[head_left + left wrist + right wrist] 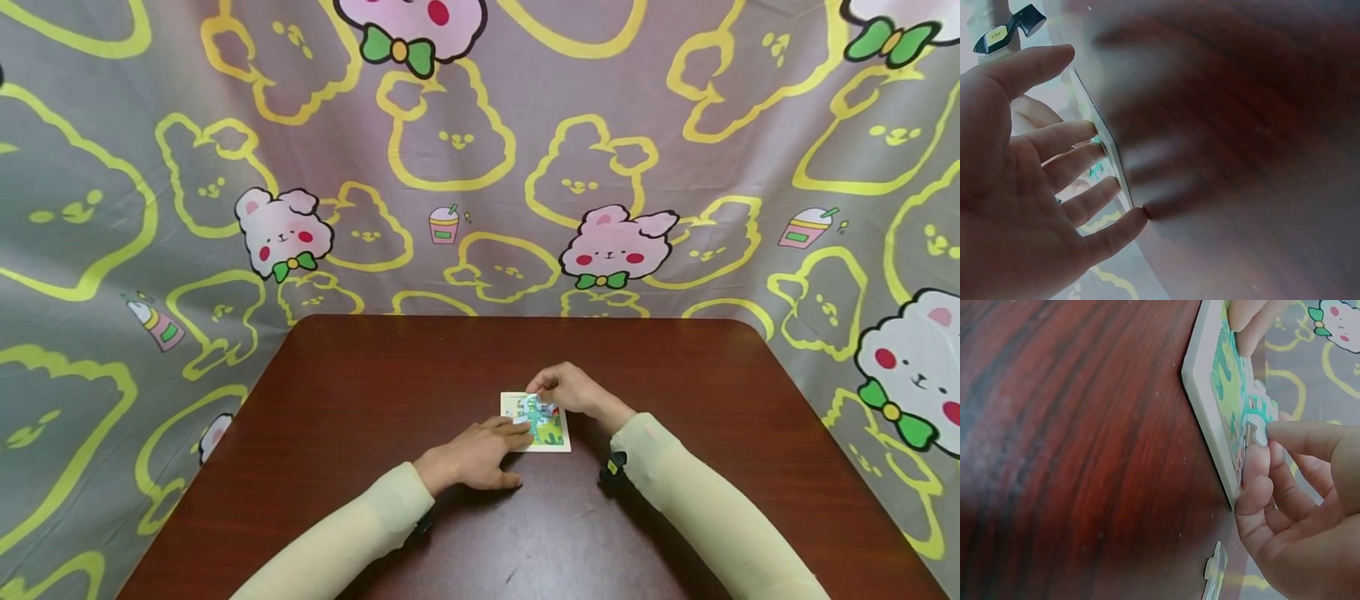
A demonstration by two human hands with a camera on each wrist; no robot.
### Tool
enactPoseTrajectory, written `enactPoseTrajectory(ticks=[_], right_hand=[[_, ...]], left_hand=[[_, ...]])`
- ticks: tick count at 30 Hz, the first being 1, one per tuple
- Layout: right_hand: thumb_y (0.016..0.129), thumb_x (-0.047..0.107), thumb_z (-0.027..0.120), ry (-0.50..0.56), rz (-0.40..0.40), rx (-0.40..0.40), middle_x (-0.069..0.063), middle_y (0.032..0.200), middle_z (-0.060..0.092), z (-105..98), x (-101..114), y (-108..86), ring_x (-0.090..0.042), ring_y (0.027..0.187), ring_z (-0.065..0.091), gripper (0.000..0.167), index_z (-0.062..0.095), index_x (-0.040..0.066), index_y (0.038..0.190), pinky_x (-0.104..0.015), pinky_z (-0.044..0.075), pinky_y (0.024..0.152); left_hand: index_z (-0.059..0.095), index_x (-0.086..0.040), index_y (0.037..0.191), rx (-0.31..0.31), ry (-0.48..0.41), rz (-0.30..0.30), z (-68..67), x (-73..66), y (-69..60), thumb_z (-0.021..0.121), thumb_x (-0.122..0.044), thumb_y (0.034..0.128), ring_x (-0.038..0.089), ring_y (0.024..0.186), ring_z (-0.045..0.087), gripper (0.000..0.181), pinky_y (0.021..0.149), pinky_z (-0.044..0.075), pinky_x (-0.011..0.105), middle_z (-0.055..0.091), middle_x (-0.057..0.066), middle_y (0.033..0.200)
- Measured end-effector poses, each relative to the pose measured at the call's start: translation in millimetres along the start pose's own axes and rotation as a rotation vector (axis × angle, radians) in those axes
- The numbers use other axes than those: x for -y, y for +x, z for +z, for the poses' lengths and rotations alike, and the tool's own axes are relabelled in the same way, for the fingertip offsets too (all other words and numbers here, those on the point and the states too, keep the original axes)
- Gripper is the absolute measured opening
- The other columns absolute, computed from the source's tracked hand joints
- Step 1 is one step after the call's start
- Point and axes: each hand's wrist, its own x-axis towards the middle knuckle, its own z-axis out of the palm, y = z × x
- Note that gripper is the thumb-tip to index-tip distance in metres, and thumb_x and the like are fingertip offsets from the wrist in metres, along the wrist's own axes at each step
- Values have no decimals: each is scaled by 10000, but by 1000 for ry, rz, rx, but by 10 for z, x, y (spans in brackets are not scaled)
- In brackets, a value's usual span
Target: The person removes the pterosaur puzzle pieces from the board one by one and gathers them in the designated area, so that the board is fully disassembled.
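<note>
1. The right hand (572, 390) pinches a puzzle piece (1260, 411) over the puzzle board (1197, 381); its long axis seems to point toward the left hand (478, 454).
2. The board lies flat, near edge facing the person.
3. Straight left fingers cover its left side.
4. A loose piece (1214, 574) lies on the table (390, 367).
</note>
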Motion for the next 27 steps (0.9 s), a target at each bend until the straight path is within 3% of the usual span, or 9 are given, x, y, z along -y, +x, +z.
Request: enactPoseTrajectory(ticks=[5, 13, 27], right_hand=[[909, -3, 635, -20, -31, 10, -58, 893, 744, -10, -20, 10, -116, 725, 608, 155, 764, 73, 950, -243, 489, 616], [927, 9, 630, -3, 16, 24, -70, 916, 735, -25, -7, 13, -148, 743, 618, 152, 758, 82, 962, -263, 495, 620], [946, 26, 623, 5, 19, 26, -64, 940, 751, -35, 20, 10, -154, 749, 643, 167, 771, 94, 982, -267, 511, 632]], left_hand=[[461, -242, 1507, 9, 4, -8, -11, -6, 2, 681, -466, 903, 264, 1499, 329, 681, 1120, 422, 529, 360, -66, 1616], [454, -233, 1512, 18, 5, -7, -31, -23, 1, 678, -461, 907, 272, 1502, 325, 685, 1124, 419, 529, 352, -59, 1621], [474, -237, 1499, 5, -1, -11, -43, -31, -15, 695, -461, 891, 263, 1488, 346, 684, 1102, 436, 540, 372, -61, 1611]])
